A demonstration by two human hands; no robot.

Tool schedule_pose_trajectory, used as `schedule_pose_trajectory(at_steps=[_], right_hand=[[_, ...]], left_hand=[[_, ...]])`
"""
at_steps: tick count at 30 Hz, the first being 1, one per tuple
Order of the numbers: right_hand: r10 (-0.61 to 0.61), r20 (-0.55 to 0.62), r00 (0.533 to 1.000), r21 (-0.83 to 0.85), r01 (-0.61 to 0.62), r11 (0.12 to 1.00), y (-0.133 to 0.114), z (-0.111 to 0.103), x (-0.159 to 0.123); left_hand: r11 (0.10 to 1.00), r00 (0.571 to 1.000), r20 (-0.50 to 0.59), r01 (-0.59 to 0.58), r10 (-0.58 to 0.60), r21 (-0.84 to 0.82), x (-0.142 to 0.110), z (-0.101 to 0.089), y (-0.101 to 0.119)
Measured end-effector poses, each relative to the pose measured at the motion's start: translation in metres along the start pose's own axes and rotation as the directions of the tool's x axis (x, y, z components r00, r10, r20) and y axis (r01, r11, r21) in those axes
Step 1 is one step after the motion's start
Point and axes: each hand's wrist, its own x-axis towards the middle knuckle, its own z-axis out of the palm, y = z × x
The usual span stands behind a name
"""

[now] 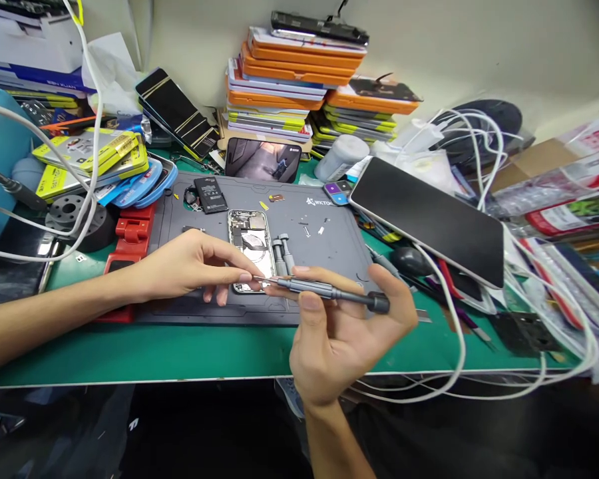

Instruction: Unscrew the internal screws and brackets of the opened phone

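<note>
My right hand (344, 326) is turned palm up and holds a grey precision screwdriver (324, 290), its dark cap to the right and its thin shaft pointing left. The thumb and fingertips of my left hand (199, 266) are pinched together at the screwdriver's tip; anything tiny between them is too small to tell. Beneath the hands lies an opened smartphone (252, 243) with its inner parts showing, its lower end partly covered by fingers. Two more grey screwdrivers (283, 253) lie beside the phone's right edge. Past its upper left corner is a black phone battery (211, 195).
A grey work mat (329, 246) bears small loose parts and screws. A red holder (134, 233) stands at its left edge. Behind it, a phone with a lit screen (263, 159) leans before stacked orange boxes (299, 66). On the right, a large black-screened tablet (429, 219) lies among white cables (459, 332).
</note>
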Motion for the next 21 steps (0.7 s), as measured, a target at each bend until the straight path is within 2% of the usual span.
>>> schedule_pose_trajectory(at_steps=[14, 21], right_hand=[[0.206, 0.061, 0.977, 0.139, -0.213, 0.967, -0.0030, -0.0027, 0.0006], [0.279, 0.066, 0.958, 0.147, -0.286, 0.947, -0.0043, -0.0045, 0.0012]], left_hand=[[1.000, 0.999, 0.032, 0.019, -0.018, -0.024, 0.0003, -0.0025, -0.0039], [0.999, 0.999, 0.047, 0.028, -0.026, -0.044, 0.0008, -0.0026, -0.0058]])
